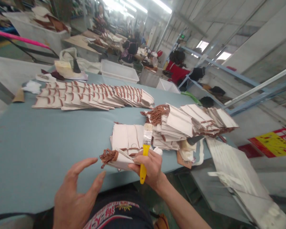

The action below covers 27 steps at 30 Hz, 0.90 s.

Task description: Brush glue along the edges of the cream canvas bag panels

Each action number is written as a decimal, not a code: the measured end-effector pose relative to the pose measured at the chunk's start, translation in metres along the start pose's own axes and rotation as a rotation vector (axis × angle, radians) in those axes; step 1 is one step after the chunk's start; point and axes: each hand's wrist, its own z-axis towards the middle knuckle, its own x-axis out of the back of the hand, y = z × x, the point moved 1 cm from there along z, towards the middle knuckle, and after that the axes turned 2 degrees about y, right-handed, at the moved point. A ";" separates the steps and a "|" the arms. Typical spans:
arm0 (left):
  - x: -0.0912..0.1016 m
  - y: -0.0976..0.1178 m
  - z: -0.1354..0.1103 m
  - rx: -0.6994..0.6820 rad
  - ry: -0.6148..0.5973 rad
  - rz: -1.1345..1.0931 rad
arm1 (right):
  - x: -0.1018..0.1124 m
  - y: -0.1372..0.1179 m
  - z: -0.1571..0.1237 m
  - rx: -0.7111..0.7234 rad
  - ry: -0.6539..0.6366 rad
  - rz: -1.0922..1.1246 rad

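Note:
My right hand (149, 168) is closed around a yellow-handled paintbrush (146, 146) and also pinches a folded cream piece with a brown fringe (114, 159). My left hand (77, 194) hovers open, fingers spread, just left of that piece and touches nothing. Under the held piece lies a small flat stack of cream pieces (126, 136) on the blue-grey table (38, 143). Right of it sits a taller heap of cream pieces with brown fringes (178, 124).
A long fanned row of cream pieces with brown trim (90, 95) lies across the far side of the table. White bins (120, 70) stand beyond it. Pale sheets (233, 168) hang off the right edge. People work at benches in the background.

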 end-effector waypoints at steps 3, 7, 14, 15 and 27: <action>-0.026 -0.014 0.013 -0.071 -0.268 -0.194 | -0.005 0.003 -0.008 -0.006 0.010 0.011; -0.039 -0.022 0.014 -0.115 -0.308 -0.271 | -0.017 -0.004 -0.034 -0.142 0.059 -0.014; -0.004 -0.017 0.029 -0.354 -0.217 -0.202 | -0.024 -0.031 -0.054 -0.821 0.114 0.201; -0.001 -0.017 0.032 -0.374 -0.212 -0.185 | -0.024 -0.032 -0.051 -0.871 0.121 0.257; 0.029 0.000 0.016 -0.453 -0.119 0.133 | -0.032 -0.033 -0.048 -0.653 0.011 0.159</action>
